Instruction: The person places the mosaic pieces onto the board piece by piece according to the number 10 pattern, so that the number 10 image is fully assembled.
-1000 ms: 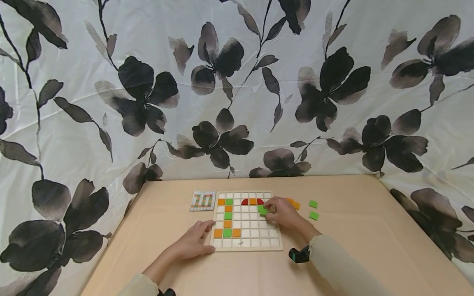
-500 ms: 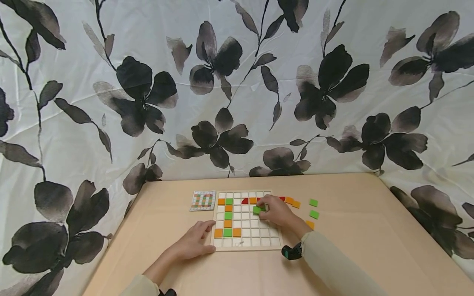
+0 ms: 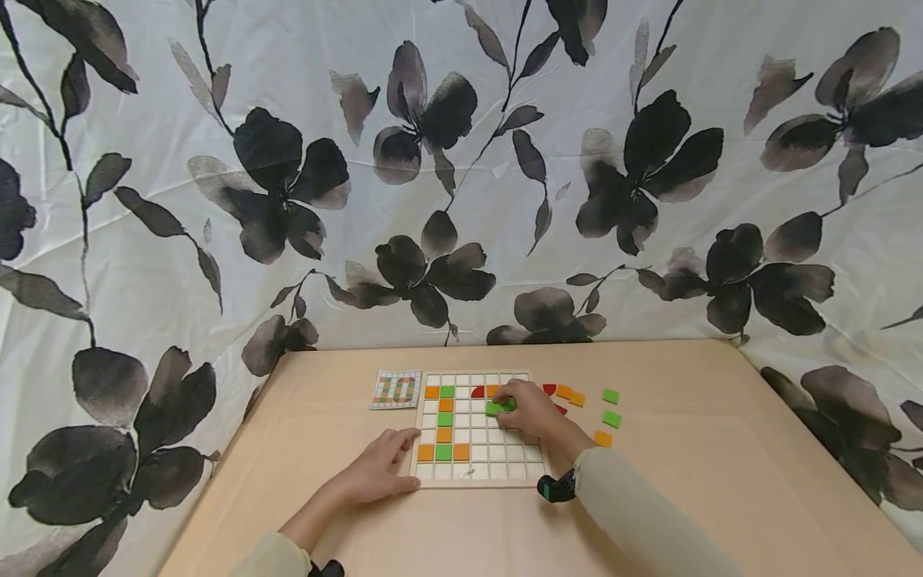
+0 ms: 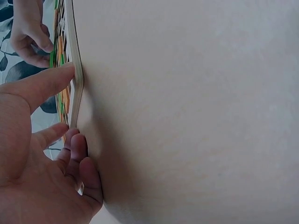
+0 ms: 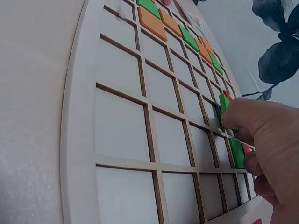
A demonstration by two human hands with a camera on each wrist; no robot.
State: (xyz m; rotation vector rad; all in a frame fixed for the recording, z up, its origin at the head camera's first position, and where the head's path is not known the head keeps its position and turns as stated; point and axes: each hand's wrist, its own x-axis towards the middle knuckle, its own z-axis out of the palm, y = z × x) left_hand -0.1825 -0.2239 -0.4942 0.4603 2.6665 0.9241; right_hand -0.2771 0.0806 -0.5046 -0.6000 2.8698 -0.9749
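Observation:
In the head view, a white gridded board (image 3: 479,453) lies on the table with orange and green square tiles and a red quarter-round tile (image 3: 478,392) in its cells. My right hand (image 3: 535,410) is over the upper right of the grid. Its thumb and forefinger pinch a green tile (image 5: 224,103), tilted above the cells. Under the curled fingers, another green tile (image 5: 237,153) lies in a cell, with red partly hidden beside it. My left hand (image 3: 375,469) rests at the board's left edge, its thumb (image 4: 58,79) touching the frame.
A small pattern card (image 3: 395,390) lies beyond the board's upper left corner. Loose tiles lie to the right: red (image 3: 550,389), orange (image 3: 575,397), green (image 3: 611,419) and another orange tile (image 3: 603,437). A floral cloth (image 3: 534,184) hangs behind the table.
My right hand has moved a little left over the grid with the pinched green tile, uncovering loose red and orange tiles at the right. My left hand has stayed at the board's edge.

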